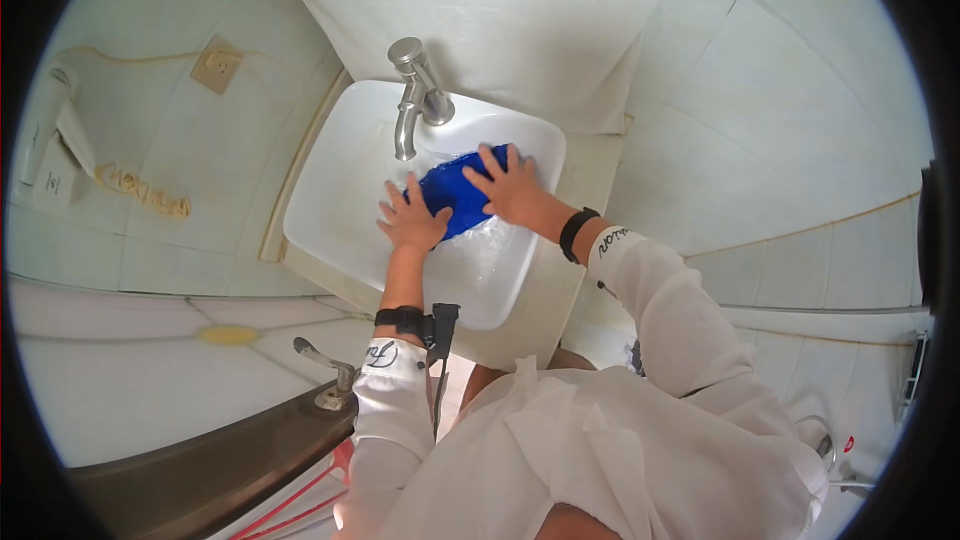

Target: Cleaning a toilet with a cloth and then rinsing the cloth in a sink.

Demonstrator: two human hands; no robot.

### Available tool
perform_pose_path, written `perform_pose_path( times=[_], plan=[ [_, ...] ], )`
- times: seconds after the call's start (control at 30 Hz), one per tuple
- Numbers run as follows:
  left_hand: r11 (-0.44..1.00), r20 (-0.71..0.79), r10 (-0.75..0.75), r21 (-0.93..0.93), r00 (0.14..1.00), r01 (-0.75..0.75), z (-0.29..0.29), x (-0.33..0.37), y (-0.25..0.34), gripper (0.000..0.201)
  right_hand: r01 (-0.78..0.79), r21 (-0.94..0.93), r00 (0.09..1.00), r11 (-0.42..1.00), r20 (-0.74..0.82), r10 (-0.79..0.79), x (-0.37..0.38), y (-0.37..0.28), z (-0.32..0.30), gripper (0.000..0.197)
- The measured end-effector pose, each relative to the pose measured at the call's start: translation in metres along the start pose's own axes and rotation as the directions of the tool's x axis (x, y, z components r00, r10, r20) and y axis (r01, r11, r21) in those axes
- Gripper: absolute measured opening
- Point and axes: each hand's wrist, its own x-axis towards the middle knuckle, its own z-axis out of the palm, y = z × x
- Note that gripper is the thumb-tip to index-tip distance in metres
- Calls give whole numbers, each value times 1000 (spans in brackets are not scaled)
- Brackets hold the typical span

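A wet, bright blue cloth (455,192) lies spread out in the white washbasin (340,180), slanting up toward the right. My left hand (412,220) rests on its left end with the fingers spread. On the right end lies my right hand (508,187), its fingers also apart and pressing on the fabric. Just behind the cloth, the metal tap (420,90) points its spout into the basin. Water glistens around the cloth. The parts of the cloth under my palms are hidden.
A pale counter (500,345) surrounds the basin, with a white sheet (500,20) hanging behind it. On the left wall are a socket (217,64) and a telephone (60,140) with a coiled cord. A door with a metal handle (335,380) stands at lower left.
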Motion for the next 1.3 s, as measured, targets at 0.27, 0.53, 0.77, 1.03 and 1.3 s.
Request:
perform_pose_path(
  times=[0.27,0.53,0.77,1.03,1.3],
  plan=[
    [957,413,109,202,904,-208,40,-1,13,103,136,17,933,991,334,-133,9,-15,25,86],
    [937,429,145,229,892,-263,40,7,4,110,200,-1,929,980,319,-190,17,-2,11,100],
    [973,348,214,3,913,-230,42,20,-17,88,192,15,950,981,249,-189,9,-10,6,101],
    [917,236,278,-355,931,-184,51,11,-43,69,201,175,941,964,238,-240,-16,-40,27,52],
    [590,105,175,-808,979,-18,47,0,-49,64,88,861,902,500,145,-407,-21,-45,-24,49]
  ],
)
